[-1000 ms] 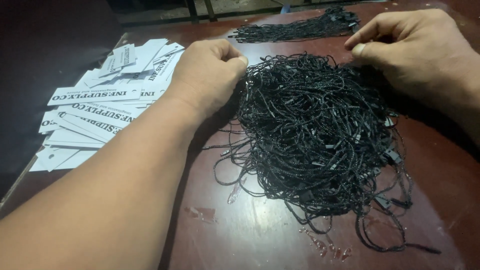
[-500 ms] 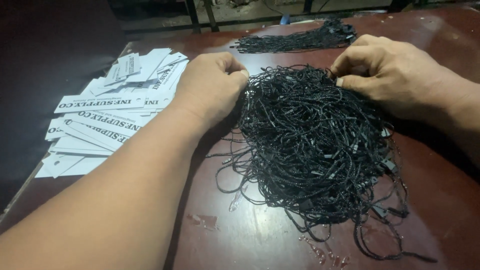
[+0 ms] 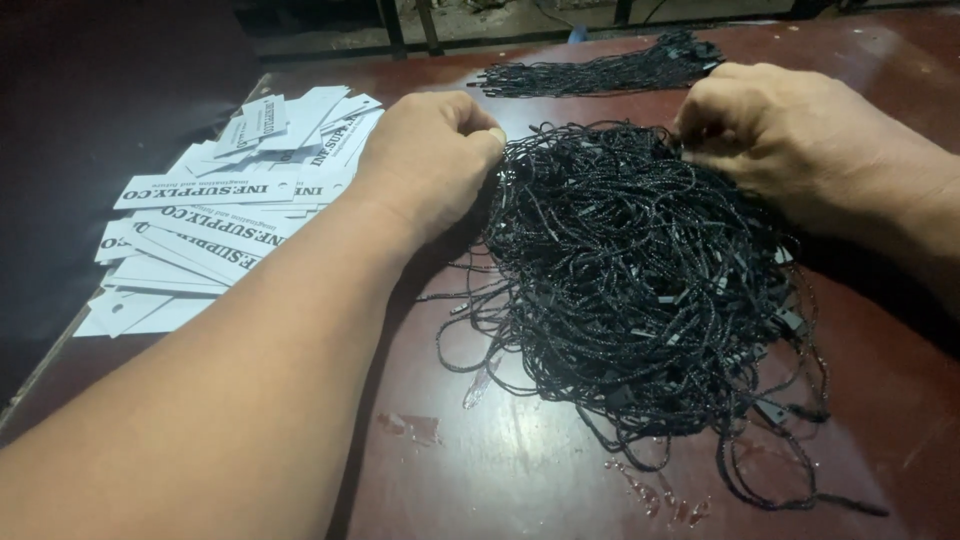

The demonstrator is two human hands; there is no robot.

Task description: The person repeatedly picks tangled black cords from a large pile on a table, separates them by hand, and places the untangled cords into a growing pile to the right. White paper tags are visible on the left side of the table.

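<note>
On the dark red table, your left hand and right hand each pinch strands at the top edge of the tangled black cords (white paper tags lie left).

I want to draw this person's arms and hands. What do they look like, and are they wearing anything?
Both arms are bare, with no sleeves showing anywhere in view. The left hand and right hand wear no gloves, and no rings, watch or bracelet can be seen. The left forearm fills the lower left of the picture, long and broad. Only a short part of the right forearm shows, at the right edge.
</note>
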